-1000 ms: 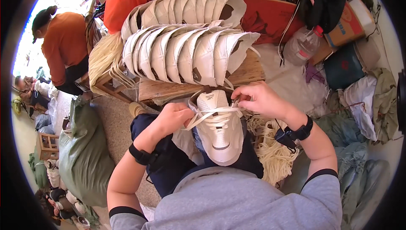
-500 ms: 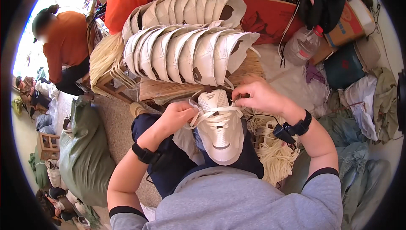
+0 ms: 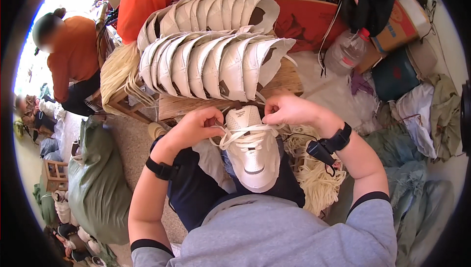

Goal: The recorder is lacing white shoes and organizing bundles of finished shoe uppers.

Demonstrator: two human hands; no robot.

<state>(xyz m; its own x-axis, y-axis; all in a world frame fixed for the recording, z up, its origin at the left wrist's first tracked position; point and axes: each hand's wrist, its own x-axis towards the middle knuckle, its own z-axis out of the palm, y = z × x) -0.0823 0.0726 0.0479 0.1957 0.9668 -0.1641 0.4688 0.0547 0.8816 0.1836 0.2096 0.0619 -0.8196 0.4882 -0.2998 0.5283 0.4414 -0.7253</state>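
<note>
A white lace-up sneaker (image 3: 253,166) rests on my lap between my thighs, its toe toward me and its tongue (image 3: 241,116) upright at the far end. White shoelace (image 3: 250,130) crosses the throat, with loose loops at both sides. On the left, my left hand (image 3: 200,125) has its fingers curled and the thumb against a loop of lace beside the collar. My right hand (image 3: 289,111) pinches at the collar's right edge, where the lace runs up; its fingertips partly hide what they grip.
Two rows of nested white shoe uppers (image 3: 196,66) lie on a wooden bench (image 3: 279,81) ahead. A pile of cream laces (image 3: 321,183) sits right of my lap. A green sack (image 3: 98,183) stands left, near another seated person (image 3: 73,61). A plastic bottle (image 3: 346,53) is far right.
My left hand has lifted slightly away from me, opening its finger-and-thumb shape around the lace. My right hand has shifted a little left, closer to the tongue. The sneaker stays on my lap.
</note>
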